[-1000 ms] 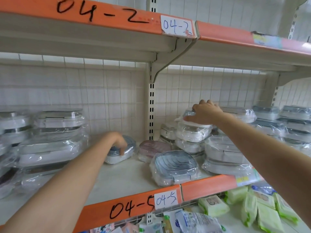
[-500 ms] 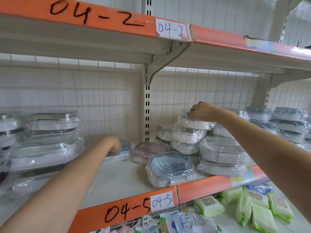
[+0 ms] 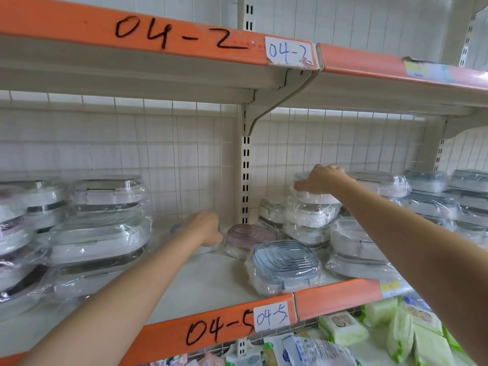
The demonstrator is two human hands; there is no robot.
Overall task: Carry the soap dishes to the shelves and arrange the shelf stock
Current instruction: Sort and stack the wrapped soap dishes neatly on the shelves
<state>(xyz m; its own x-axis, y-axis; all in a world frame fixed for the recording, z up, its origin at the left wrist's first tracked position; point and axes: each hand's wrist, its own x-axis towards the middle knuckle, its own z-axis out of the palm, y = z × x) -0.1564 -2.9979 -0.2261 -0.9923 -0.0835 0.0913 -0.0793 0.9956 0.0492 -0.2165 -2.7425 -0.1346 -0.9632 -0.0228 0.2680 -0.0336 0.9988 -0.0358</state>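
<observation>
At far left, wrapped boxes (image 3: 100,233) stack near the shelf (image 3: 200,283) edge, bare shelf beside them. The left hand (image 3: 206,229) covers a blurred soap dish (image 3: 208,249) at the back; its grip seems closed, but I cannot tell. Pink dish (image 3: 249,236) and blue dish (image 3: 284,262) sit centre. The right hand (image 3: 322,179) grips the top dish (image 3: 317,195) of a stack.

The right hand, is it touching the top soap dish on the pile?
Touching. In the head view the right hand rests on the top soap dish.
</observation>
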